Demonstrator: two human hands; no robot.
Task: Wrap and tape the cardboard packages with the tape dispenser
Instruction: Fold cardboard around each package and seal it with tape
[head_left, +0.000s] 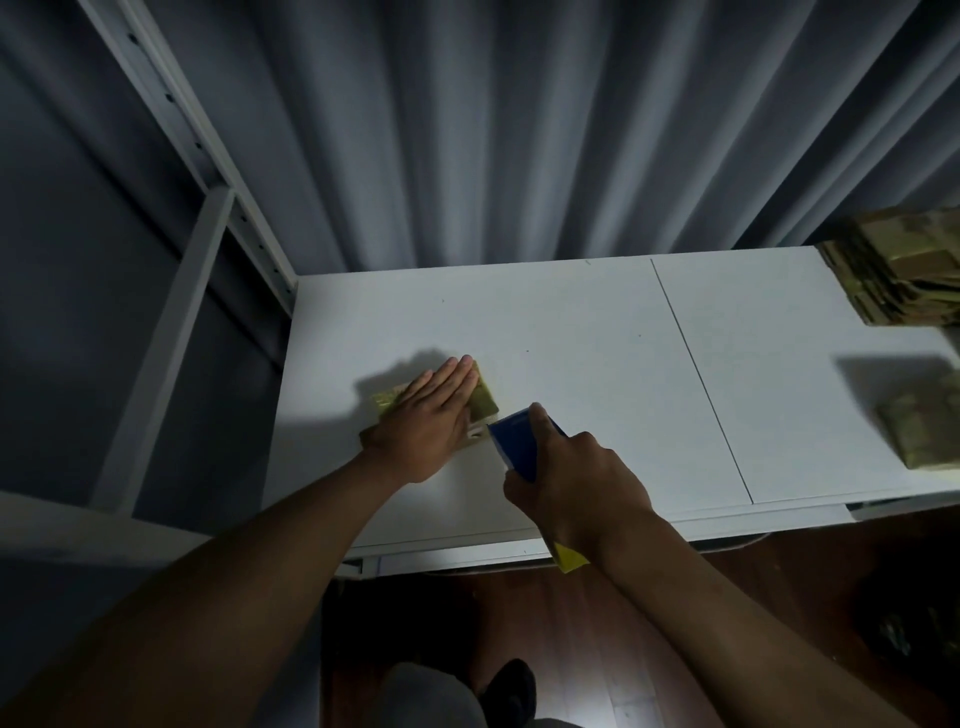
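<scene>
— What does the left hand (427, 422) cover?
— Most of the cardboard package (483, 399); only its edges show.
— And the tape dispenser (522, 446)?
— Its handle sits hidden inside the right hand (576, 486). The cardboard stack (898, 270) runs off the right edge, blurred.

Layout around the table (597, 332)

A cardboard package (483, 400) lies on the table's near-left part, under the flat left hand (426, 421). Just right of the package, the tape dispenser (519, 441) sits in the right hand (576, 488), its front end touching the package's near-right corner. A stack of flat cardboard (893, 275) rests on the table's far-right corner; another package (924, 426) lies nearer on the right edge. A curtain (519, 130) hangs behind the table, a shelf frame (208, 208) stands to its left.
</scene>
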